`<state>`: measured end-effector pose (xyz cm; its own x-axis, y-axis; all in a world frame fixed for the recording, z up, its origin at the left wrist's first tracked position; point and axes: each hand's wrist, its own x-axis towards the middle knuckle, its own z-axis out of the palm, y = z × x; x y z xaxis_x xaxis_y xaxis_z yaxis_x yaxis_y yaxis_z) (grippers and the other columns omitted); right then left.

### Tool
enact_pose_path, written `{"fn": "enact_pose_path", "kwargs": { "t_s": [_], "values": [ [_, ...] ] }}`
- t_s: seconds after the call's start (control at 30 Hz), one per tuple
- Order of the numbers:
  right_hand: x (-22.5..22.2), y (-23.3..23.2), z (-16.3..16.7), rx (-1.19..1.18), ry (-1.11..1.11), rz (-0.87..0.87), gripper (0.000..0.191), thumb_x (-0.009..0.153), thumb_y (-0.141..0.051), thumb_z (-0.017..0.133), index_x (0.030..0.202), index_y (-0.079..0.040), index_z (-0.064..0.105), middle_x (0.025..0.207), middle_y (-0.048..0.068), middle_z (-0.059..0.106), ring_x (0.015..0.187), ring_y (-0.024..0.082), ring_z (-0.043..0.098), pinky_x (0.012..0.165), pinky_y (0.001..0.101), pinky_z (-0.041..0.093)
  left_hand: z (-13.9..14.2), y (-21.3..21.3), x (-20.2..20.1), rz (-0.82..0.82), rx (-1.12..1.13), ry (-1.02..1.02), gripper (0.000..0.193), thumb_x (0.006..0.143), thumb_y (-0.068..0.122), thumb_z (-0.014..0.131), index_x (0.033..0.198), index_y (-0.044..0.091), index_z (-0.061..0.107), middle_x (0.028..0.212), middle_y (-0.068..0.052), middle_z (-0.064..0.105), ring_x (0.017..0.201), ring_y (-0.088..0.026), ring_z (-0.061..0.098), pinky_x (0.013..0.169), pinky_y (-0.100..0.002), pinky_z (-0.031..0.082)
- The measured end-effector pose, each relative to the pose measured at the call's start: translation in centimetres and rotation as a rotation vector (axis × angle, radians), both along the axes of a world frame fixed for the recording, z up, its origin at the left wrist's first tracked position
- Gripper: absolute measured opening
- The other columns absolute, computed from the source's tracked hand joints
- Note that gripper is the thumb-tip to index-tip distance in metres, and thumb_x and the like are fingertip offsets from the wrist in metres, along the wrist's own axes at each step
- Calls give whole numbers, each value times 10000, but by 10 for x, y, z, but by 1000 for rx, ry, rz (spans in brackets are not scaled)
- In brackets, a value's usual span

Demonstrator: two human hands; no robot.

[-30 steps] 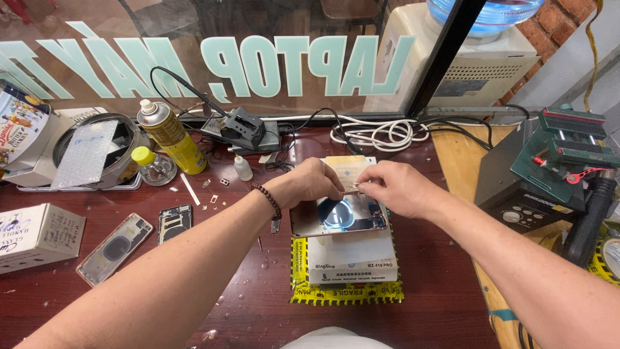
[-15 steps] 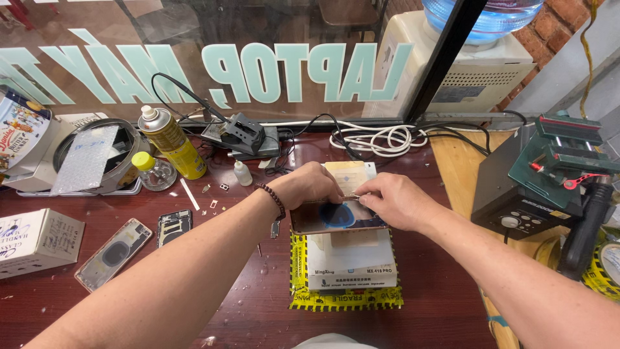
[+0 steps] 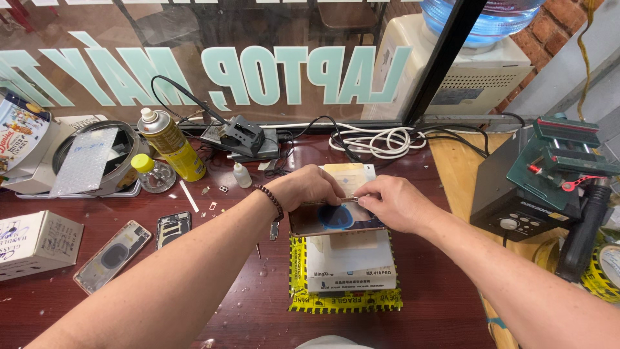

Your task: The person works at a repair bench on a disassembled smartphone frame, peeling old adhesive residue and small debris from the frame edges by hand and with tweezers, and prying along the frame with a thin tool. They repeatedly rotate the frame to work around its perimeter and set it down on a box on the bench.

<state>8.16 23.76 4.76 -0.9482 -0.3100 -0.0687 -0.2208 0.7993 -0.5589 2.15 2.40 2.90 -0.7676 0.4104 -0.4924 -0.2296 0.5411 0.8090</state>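
Head view first: nearest me I see a white rectangular box wrapped in yellow-and-black tape (image 3: 349,268), lying flat on the dark red wooden bench (image 3: 213,304). On the far end of that box rests a thin rose-gold phone frame with a glossy dark panel (image 3: 336,218). My left hand (image 3: 310,187) curls over the frame's far left edge, fingers closed down on it. My right hand (image 3: 394,203) sits at the frame's far right edge, thumb and forefinger pinched narrow on something small and pale there; I cannot tell what it is. Left of the box lie a loose phone back (image 3: 111,255) and a white carton (image 3: 35,242). Beyond the box stands a yellow spray can (image 3: 169,143), and a coiled white cable (image 3: 374,141).
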Motion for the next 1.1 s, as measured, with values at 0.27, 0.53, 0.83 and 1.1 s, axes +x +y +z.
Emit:
{"fn": "enact_pose_path", "kwargs": {
  "t_s": [0.27, 0.53, 0.83, 1.1],
  "values": [
    [-2, 1, 0, -20, 24, 8, 269, 871, -229, 655, 1077, -108, 780, 957, 146, 764, 888, 272, 749, 793, 371, 574, -3, 1, -1, 1, 23, -11, 274, 717, 46, 788, 987, 63, 832, 1032, -99, 784, 1012, -213, 680, 910, -330, 529],
    [2, -2, 0, -29, 25, -22, 273, 883, -225, 643, 1089, -105, 777, 992, 131, 764, 905, 262, 749, 806, 366, 576, 0, 0, -1, -14, -51, 17, 281, 728, 71, 797, 1007, 65, 832, 1073, -132, 790, 1064, -249, 683, 956, -351, 505],
    [1, -1, -1, -31, 1, -26, 274, 881, -227, 656, 1091, -98, 773, 974, 133, 770, 886, 250, 763, 799, 356, 586, -5, 0, -5, -31, 4, 11, 287, 716, 71, 798, 1000, 61, 837, 1067, -118, 799, 1081, -230, 683, 958, -341, 501],
    [2, -3, 1, -36, 47, -10, 274, 881, -215, 653, 1095, -95, 776, 995, 140, 762, 908, 259, 751, 812, 359, 580, -6, 0, -5, -25, -1, 20, 288, 711, 67, 801, 997, 61, 836, 1059, -119, 798, 1067, -231, 685, 954, -344, 505]
  ]
}}
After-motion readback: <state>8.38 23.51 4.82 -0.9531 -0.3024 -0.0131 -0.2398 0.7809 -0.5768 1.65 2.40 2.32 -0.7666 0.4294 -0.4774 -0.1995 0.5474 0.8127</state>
